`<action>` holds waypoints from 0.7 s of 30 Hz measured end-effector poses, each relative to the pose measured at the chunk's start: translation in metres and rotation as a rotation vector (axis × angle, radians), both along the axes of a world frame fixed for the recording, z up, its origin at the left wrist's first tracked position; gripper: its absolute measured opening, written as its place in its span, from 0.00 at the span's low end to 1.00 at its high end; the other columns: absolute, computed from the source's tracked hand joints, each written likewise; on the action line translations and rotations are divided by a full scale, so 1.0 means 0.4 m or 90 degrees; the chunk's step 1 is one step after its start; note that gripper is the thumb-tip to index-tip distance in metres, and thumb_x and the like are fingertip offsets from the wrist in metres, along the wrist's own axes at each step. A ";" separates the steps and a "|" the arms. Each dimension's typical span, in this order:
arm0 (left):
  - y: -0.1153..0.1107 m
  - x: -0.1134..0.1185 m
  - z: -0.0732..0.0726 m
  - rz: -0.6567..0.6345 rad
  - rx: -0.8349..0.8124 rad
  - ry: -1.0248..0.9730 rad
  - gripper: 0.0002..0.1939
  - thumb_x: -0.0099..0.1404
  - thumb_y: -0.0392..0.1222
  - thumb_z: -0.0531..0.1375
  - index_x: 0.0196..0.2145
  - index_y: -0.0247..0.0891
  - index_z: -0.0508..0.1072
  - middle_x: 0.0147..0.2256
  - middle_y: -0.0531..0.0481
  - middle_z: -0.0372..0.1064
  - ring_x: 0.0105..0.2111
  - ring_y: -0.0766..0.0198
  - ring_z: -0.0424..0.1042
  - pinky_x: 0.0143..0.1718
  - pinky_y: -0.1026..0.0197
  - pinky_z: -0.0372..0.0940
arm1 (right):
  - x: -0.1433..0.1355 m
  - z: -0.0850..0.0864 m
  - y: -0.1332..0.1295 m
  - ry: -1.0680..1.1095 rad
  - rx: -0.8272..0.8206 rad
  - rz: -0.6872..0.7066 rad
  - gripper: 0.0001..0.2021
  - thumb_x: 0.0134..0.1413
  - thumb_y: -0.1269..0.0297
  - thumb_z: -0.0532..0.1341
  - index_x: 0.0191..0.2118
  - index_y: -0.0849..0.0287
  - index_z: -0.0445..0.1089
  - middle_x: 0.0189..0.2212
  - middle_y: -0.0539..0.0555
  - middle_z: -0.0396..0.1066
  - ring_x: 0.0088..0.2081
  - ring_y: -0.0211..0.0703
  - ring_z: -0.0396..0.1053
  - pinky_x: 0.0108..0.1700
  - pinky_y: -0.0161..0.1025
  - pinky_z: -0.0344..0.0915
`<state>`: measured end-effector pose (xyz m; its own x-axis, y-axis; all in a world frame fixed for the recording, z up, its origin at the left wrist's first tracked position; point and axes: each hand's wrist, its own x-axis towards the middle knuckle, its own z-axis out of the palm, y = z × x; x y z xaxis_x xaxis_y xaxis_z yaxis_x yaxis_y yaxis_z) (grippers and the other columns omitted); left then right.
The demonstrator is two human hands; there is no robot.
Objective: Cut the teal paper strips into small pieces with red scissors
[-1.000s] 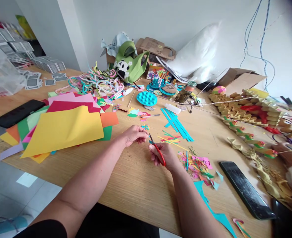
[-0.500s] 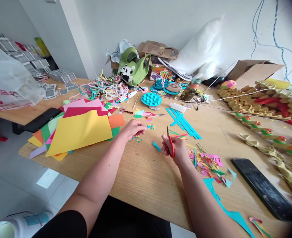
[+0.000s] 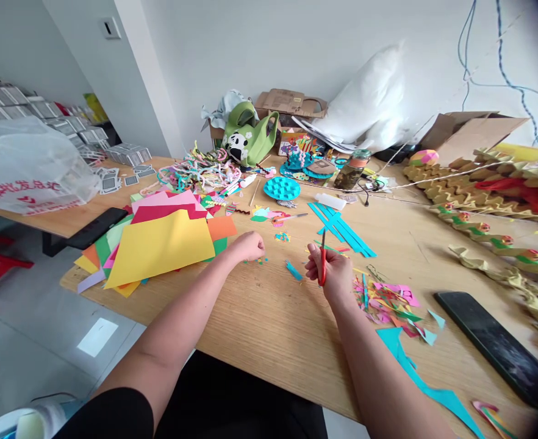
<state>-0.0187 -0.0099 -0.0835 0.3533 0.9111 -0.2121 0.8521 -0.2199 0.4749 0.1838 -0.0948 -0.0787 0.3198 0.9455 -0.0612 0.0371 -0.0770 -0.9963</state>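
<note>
My right hand [image 3: 333, 274] grips a pair of scissors [image 3: 322, 268] with red handles, their dark blades pointing up and away from me. My left hand [image 3: 249, 246] is closed, fingers curled under and mostly hidden, beside small coloured paper bits [image 3: 260, 261]. Whether it holds anything cannot be seen. Beyond it lies a little heap of blue and yellow paper bits [image 3: 282, 236]. Between the hands is a short piece of blue paper [image 3: 293, 271], fringed at one end. Long blue paper strips [image 3: 342, 228] lie crossed farther back.
Stacked coloured paper with a yellow sheet [image 3: 163, 250] on top lies left. Paper scraps [image 3: 385, 299] and a phone [image 3: 493, 341] are at right. Farther back stand a blue studded disc [image 3: 282, 188], a glass jar [image 3: 351, 171] and a green bag [image 3: 253, 137]. Egg-carton pieces [image 3: 470, 189] line the right side.
My left hand has drawn back from the blue and yellow paper bits, towards me and left, and curled. My right hand keeps the scissors. The view has shifted slightly.
</note>
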 end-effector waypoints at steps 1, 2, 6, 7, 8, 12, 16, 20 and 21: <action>0.001 0.002 -0.004 -0.002 0.010 0.011 0.06 0.51 0.37 0.59 0.24 0.36 0.76 0.22 0.48 0.72 0.23 0.64 0.70 0.26 0.64 0.60 | 0.000 0.000 0.000 -0.001 0.003 0.000 0.23 0.42 0.44 0.66 0.21 0.63 0.68 0.14 0.51 0.69 0.12 0.35 0.64 0.13 0.30 0.60; 0.002 0.005 -0.008 -0.006 0.020 0.023 0.06 0.50 0.36 0.59 0.25 0.37 0.76 0.24 0.47 0.74 0.25 0.63 0.71 0.28 0.64 0.61 | 0.000 0.000 0.000 -0.003 0.004 -0.001 0.23 0.42 0.44 0.65 0.21 0.63 0.68 0.14 0.51 0.69 0.12 0.35 0.64 0.13 0.30 0.60; 0.005 0.007 -0.013 -0.018 0.057 0.063 0.07 0.51 0.37 0.59 0.28 0.39 0.77 0.30 0.46 0.75 0.32 0.60 0.72 0.33 0.63 0.63 | 0.001 0.000 0.000 -0.003 0.008 0.001 0.23 0.43 0.44 0.65 0.21 0.63 0.68 0.14 0.51 0.68 0.12 0.35 0.64 0.13 0.30 0.60; 0.004 0.008 -0.011 -0.020 0.065 0.071 0.07 0.51 0.37 0.59 0.29 0.40 0.77 0.31 0.46 0.75 0.32 0.60 0.72 0.34 0.62 0.63 | 0.001 0.000 0.000 -0.002 0.009 0.002 0.23 0.43 0.44 0.65 0.21 0.63 0.68 0.14 0.51 0.68 0.12 0.35 0.64 0.13 0.30 0.60; 0.003 0.008 -0.008 -0.024 0.071 0.078 0.07 0.52 0.38 0.59 0.29 0.40 0.77 0.31 0.46 0.75 0.33 0.60 0.72 0.35 0.62 0.63 | 0.001 0.000 0.000 -0.001 0.010 0.002 0.22 0.43 0.44 0.65 0.21 0.63 0.68 0.14 0.51 0.68 0.12 0.35 0.64 0.13 0.30 0.60; -0.004 0.012 0.004 -0.043 0.080 0.096 0.07 0.52 0.38 0.60 0.30 0.41 0.77 0.32 0.47 0.75 0.34 0.60 0.73 0.36 0.63 0.64 | 0.003 0.002 -0.002 0.004 0.015 0.006 0.22 0.44 0.45 0.65 0.21 0.63 0.68 0.14 0.51 0.68 0.12 0.35 0.64 0.13 0.30 0.60; -0.009 0.014 0.009 -0.058 0.087 0.104 0.07 0.52 0.37 0.60 0.30 0.41 0.77 0.31 0.47 0.75 0.34 0.59 0.73 0.36 0.63 0.63 | 0.003 0.005 -0.005 0.004 0.022 0.007 0.22 0.43 0.45 0.65 0.21 0.62 0.67 0.14 0.51 0.68 0.13 0.35 0.64 0.14 0.30 0.60; -0.014 0.013 0.010 -0.062 0.101 0.107 0.08 0.53 0.36 0.59 0.30 0.42 0.78 0.32 0.45 0.74 0.37 0.57 0.72 0.40 0.60 0.63 | 0.002 0.008 -0.006 0.008 0.020 0.008 0.22 0.43 0.45 0.65 0.21 0.62 0.68 0.14 0.51 0.68 0.13 0.35 0.64 0.14 0.30 0.60; -0.015 0.012 0.010 -0.060 0.105 0.107 0.08 0.53 0.36 0.59 0.30 0.42 0.78 0.33 0.44 0.74 0.38 0.56 0.72 0.40 0.59 0.63 | 0.002 0.008 -0.006 0.009 0.022 0.009 0.22 0.44 0.45 0.65 0.21 0.62 0.68 0.14 0.51 0.68 0.13 0.34 0.64 0.14 0.30 0.60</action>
